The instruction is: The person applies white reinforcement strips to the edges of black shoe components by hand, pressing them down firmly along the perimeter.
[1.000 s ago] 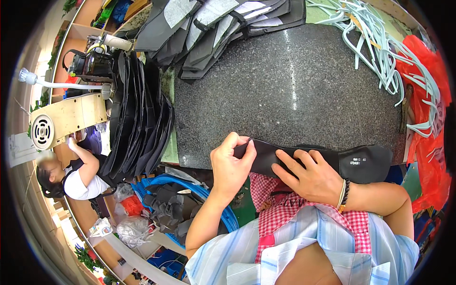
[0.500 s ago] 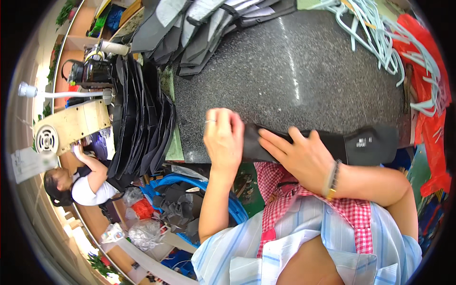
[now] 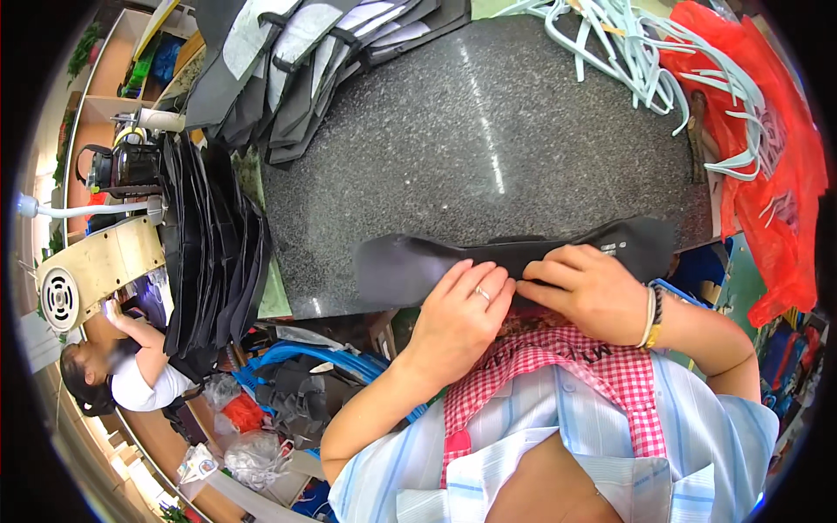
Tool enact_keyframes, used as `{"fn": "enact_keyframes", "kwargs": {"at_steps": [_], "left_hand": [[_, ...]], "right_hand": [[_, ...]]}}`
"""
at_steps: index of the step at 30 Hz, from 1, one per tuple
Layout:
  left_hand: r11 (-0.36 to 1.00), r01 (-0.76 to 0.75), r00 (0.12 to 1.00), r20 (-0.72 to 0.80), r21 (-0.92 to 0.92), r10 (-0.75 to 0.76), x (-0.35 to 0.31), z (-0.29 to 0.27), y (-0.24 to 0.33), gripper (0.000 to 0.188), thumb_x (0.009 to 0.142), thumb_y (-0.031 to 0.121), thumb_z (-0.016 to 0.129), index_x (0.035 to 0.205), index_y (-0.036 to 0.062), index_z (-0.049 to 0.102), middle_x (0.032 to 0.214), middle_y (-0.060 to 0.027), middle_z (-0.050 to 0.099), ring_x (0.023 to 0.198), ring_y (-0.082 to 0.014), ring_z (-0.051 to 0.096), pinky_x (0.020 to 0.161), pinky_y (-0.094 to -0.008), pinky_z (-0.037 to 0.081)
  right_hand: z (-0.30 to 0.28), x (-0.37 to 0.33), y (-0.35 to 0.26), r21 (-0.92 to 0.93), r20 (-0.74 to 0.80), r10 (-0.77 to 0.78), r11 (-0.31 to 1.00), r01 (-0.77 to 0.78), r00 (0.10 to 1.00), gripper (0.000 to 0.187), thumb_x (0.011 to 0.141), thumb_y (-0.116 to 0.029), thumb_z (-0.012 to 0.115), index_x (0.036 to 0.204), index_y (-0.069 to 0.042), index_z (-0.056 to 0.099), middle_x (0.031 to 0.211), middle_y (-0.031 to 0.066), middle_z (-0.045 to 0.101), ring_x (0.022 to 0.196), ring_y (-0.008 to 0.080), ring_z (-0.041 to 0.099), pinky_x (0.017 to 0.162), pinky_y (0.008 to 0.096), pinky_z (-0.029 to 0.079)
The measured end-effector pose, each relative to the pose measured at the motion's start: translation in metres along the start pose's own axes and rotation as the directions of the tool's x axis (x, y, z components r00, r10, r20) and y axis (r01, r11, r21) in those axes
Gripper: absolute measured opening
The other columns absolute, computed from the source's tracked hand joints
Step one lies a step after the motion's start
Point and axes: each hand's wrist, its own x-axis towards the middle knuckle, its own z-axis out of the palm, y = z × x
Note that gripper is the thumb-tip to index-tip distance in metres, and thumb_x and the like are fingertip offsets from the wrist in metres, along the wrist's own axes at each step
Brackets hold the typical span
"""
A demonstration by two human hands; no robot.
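A long black fabric piece (image 3: 401, 272), wide at both ends and narrow in its middle, lies along the near edge of the dark speckled table (image 3: 392, 157). Small white print marks its right end. Both hands grip its near edge around the middle, close together. My left hand (image 3: 462, 318), with a ring, has its fingers closed over that edge. My right hand (image 3: 588, 292), wearing bracelets at the wrist, pinches the same edge just to the right. The thumbs and what lies under the fingers are partly hidden.
Stacked black and grey pieces (image 3: 301, 74) lie at the far left, with more black pieces (image 3: 214, 244) hanging beside the table. Pale blue strips (image 3: 602, 52) and a red plastic bag (image 3: 776, 200) sit far right. A blue basket (image 3: 288, 353) holds scraps. Another person (image 3: 144, 375) works at left.
My left hand has come down and right onto the black piece's near edge. My right hand has gone from lying flat with spread fingers to pinching. The view has shifted slightly.
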Motion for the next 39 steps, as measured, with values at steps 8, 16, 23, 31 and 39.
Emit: {"fn": "enact_keyframes", "kwargs": {"at_steps": [8, 16, 23, 31, 39], "left_hand": [[0.987, -0.015, 0.962, -0.267, 0.163, 0.059, -0.007, 0.031, 0.01, 0.031, 0.073, 0.007, 0.064, 0.102, 0.0028, 0.072, 0.101, -0.0119, 0.069, 0.094, -0.0275, 0.069, 0.082, -0.0395, 0.056], [0.754, 0.577, 0.594, -0.795, 0.314, -0.124, -0.049, -0.103, -0.045, 0.012, 0.087, -0.001, 0.067, 0.097, 0.0003, 0.072, 0.09, -0.0139, 0.069, 0.081, -0.0282, 0.065, 0.075, -0.0389, 0.052], [0.532, 0.809, 0.433, -0.866, 0.251, -0.251, -0.077, -0.146, -0.097, 0.02, 0.09, 0.013, 0.069, 0.108, 0.0022, 0.072, 0.105, -0.0161, 0.071, 0.094, -0.031, 0.068, 0.085, -0.0404, 0.051], [0.328, 0.152, 0.795, -0.082, -0.932, -0.601, 0.097, -0.012, -0.028, 0.022, 0.084, 0.0, 0.077, 0.103, -0.0028, 0.066, 0.1, -0.0102, 0.072, 0.09, -0.0128, 0.069, 0.082, -0.0276, 0.057], [0.2, 0.081, 0.83, -0.045, -0.976, -0.556, 0.095, -0.006, -0.029, 0.015, 0.085, 0.001, 0.076, 0.097, 0.0001, 0.066, 0.089, -0.009, 0.073, 0.078, -0.012, 0.07, 0.068, -0.0244, 0.057]], "right_hand": [[-0.004, -0.005, 0.019, 0.024, -0.074, -0.108, 0.994, 0.11, 0.991, 0.02, 0.075, -0.02, 0.07, 0.089, -0.007, 0.066, 0.088, 0.0035, 0.058, 0.085, 0.0214, 0.059, 0.073, 0.0337, 0.051], [-0.104, 0.018, 0.123, 0.175, -0.585, 0.385, 0.919, -0.353, 0.714, 0.018, 0.086, -0.016, 0.07, 0.099, -0.003, 0.069, 0.091, 0.0106, 0.065, 0.075, 0.0218, 0.064, 0.068, 0.0314, 0.051], [-0.083, 0.083, 0.17, 0.079, -0.572, 0.356, 0.921, -0.382, 0.739, 0.021, 0.085, -0.022, 0.072, 0.089, -0.002, 0.073, 0.081, 0.0098, 0.069, 0.07, 0.0217, 0.065, 0.067, 0.033, 0.052], [-0.04, 0.065, 0.063, 0.972, -0.111, 0.508, 0.235, -0.013, 0.854, 0.013, 0.088, -0.016, 0.076, 0.088, -0.004, 0.07, 0.074, -0.001, 0.066, 0.06, 0.0024, 0.056, 0.051, 0.0178, 0.042], [-0.027, 0.049, 0.07, 0.975, 0.13, 0.397, -0.218, -0.045, 0.908, 0.007, 0.094, -0.014, 0.069, 0.091, -0.008, 0.068, 0.084, -0.0027, 0.065, 0.067, 0.0051, 0.055, 0.06, 0.0198, 0.044]]}}
